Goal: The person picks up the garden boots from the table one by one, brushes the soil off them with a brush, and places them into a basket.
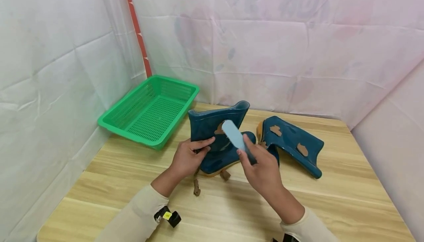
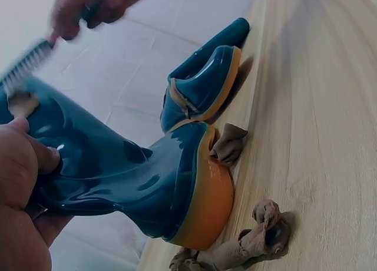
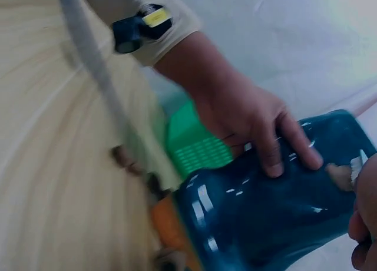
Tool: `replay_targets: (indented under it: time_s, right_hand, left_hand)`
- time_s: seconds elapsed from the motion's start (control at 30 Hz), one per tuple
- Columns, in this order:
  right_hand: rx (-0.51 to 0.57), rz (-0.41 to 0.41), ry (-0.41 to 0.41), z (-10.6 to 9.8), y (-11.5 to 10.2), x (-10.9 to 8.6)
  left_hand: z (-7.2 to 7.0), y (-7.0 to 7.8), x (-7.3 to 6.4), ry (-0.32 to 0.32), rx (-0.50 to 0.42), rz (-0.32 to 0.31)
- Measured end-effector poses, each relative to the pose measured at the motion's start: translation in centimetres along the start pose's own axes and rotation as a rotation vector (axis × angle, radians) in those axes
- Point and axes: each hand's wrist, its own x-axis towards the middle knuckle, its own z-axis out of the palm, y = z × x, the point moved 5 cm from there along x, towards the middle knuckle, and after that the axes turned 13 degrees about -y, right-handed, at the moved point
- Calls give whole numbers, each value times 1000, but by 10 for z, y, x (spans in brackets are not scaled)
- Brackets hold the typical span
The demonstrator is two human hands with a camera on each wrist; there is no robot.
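Observation:
A dark teal rubber boot (image 1: 202, 126) with an orange sole is held a little tilted on the table. My left hand (image 1: 189, 157) grips its shaft, the thumb on one side in the left wrist view. A brown mud-like patch (image 2: 22, 104) clings to the shaft. My right hand (image 1: 265, 166) holds a brush (image 1: 233, 133) by its dark handle. White bristles (image 2: 26, 65) meet the boot at the patch; the right hand looks blurred in the left wrist view. To the right, a second teal boot (image 1: 293, 142) lies on its side with several brown patches.
Brown clumps lie by the held boot's sole, one short (image 1: 225, 175) and one long (image 1: 197, 187). A green plastic basket (image 1: 149, 141) stands at the back left of the wooden table (image 1: 347, 198). White sheeting (image 1: 258, 47) hangs behind and at both sides.

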Motion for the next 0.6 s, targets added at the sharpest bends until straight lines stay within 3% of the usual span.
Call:
replay_targets:
  time_s: [0.07, 0.13, 0.3, 0.37, 0.53, 0.6]
  right_hand:
    - [-10, 28, -75, 6, 2, -1]
    - [-15, 26, -92, 8, 2, -2]
    - [21, -75, 78, -3, -1, -2]
    - [22, -79, 101, -5, -1, 0]
    - [-30, 56, -47, 6, 6, -3]
    - [-28, 60, -68, 9, 8, -6]
  left_hand:
    - [-1, 0, 1, 3, 4, -2]
    - [-1, -1, 1, 0, 3, -10]
    - [-2, 1, 2, 1, -10, -13]
    - [-2, 1, 2, 3, -14, -12]
    - [-2, -2, 0, -1, -51, -21]
    - [-2, -3, 0, 0, -65, -26]
